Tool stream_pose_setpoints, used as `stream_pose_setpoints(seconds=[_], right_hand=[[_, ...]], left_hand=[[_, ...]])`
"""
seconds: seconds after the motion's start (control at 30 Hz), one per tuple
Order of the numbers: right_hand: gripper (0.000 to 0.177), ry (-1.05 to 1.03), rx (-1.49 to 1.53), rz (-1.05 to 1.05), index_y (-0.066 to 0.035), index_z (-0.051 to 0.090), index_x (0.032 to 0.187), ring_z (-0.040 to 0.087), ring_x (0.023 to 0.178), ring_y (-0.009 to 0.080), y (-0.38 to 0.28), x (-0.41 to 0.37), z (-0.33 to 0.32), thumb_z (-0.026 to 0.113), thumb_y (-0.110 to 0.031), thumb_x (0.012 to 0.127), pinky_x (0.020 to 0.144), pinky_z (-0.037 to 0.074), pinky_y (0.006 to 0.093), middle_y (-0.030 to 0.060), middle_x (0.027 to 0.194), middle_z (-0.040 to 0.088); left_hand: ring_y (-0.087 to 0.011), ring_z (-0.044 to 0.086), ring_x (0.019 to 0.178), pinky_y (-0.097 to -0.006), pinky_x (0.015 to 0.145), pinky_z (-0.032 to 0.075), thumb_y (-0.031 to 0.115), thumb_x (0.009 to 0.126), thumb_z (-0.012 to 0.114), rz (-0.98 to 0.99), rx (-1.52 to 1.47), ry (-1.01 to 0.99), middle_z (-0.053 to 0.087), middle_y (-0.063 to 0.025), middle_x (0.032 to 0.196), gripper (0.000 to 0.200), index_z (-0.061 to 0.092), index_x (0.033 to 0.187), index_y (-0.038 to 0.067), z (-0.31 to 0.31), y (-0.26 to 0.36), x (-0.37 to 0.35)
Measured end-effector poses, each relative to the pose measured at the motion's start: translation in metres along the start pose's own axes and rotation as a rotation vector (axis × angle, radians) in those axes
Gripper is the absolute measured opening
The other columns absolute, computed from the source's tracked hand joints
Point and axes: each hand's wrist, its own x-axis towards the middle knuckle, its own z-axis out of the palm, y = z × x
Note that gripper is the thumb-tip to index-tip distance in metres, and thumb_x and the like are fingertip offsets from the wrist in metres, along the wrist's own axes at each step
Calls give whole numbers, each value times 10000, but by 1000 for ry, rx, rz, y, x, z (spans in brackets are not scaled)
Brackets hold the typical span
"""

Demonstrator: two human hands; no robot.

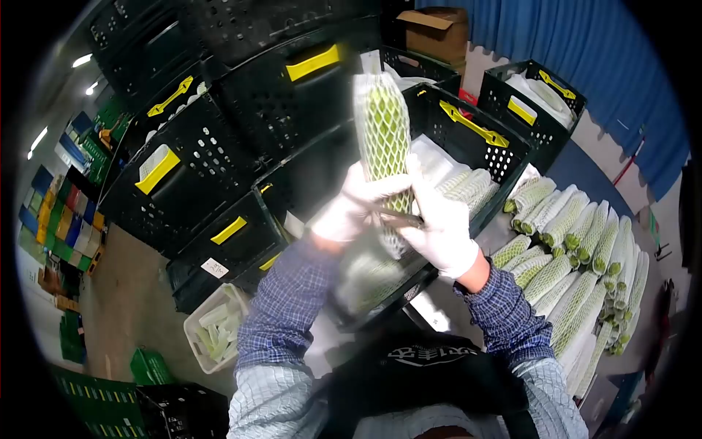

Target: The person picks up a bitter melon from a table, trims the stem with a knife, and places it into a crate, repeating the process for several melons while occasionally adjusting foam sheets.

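A long green vegetable (386,124) in a white foam net stands nearly upright between my gloved hands. My left hand (355,203) is wrapped round its lower part. Against its lower right side my right hand (441,219) is closed, fingers pinched by a thin dark strip (398,216) that crosses the net; what exactly it grips is hard to make out. Below both hands is an open dark crate (307,164), with netted vegetables (468,186) lying at its right side. The lower part of the crate is blurred.
Many netted vegetables (578,256) are piled on the right. Dark crates with yellow handles (256,95) are stacked at the upper left. A white bin (196,333) with pale green pieces stands at the lower left. Another crate (504,95) and a cardboard box (435,36) are behind.
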Motion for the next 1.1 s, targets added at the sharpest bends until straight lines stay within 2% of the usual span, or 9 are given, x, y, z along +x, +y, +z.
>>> stream_pose_setpoints(seconds=[0.03,0.1,0.23,0.63,0.67,0.77,0.83,1.0,1.1], right_hand=[[919,-14,-41,-50,-4,347,1484,688,705,310,2,-1,-3,807,-292,742,592,536,357,166,981,688],[558,-49,113,-75,-36,594,1295,661,626,264,6,-4,-20,752,-186,781,570,517,350,135,834,682],[303,290,-74,45,-68,677,1120,670,648,263,22,22,-64,653,-36,820,618,531,336,121,829,697],[386,181,-404,-145,-118,609,1165,651,637,222,44,46,-76,668,-85,785,541,492,323,44,735,634],[497,127,-356,-71,-132,608,1246,687,698,234,45,44,-75,645,2,769,625,542,320,68,852,694],[474,133,-327,16,-160,597,1257,685,688,252,84,42,-68,636,-42,800,619,542,345,83,835,693],[374,48,-554,279,-190,593,1260,681,681,293,116,36,-70,592,-127,892,590,525,390,126,755,672],[215,190,20,408,-79,687,1122,557,589,66,117,18,-74,609,-167,943,575,470,261,48,675,631],[227,-4,358,552,-46,690,1095,661,656,125,85,14,-64,614,-152,910,631,508,267,104,740,698]], left_hand=[[-188,674,962,-325,875,569,68,843,727,6,35,-7,681,-109,1078,434,560,1232,-28,-2,3,-2],[-177,671,946,-327,879,568,66,813,750,4,105,-29,680,-103,1068,445,571,1208,-31,-5,11,-6],[-138,656,913,-292,835,530,111,708,832,49,321,-83,684,-58,1006,513,608,1155,-6,-4,16,-6],[-149,670,899,-303,863,532,180,616,892,-74,387,-186,701,-65,988,665,598,1185,1,10,12,-10],[-148,670,903,-303,864,532,178,615,891,-76,379,-186,701,-65,989,669,597,1188,1,12,13,-11],[-154,665,925,-316,876,531,176,599,899,-103,402,-179,698,-63,1014,705,594,1211,5,0,7,-8],[-160,663,937,-324,883,529,176,590,904,-82,366,-150,696,-63,1026,727,590,1224,6,-2,10,-8],[-166,660,920,-329,876,528,142,674,856,-27,287,-102,689,-71,1012,607,603,1208,6,5,17,-9],[-172,666,897,-315,832,549,123,774,782,-24,235,5,686,-104,990,478,585,1180,-33,1,6,-3]])
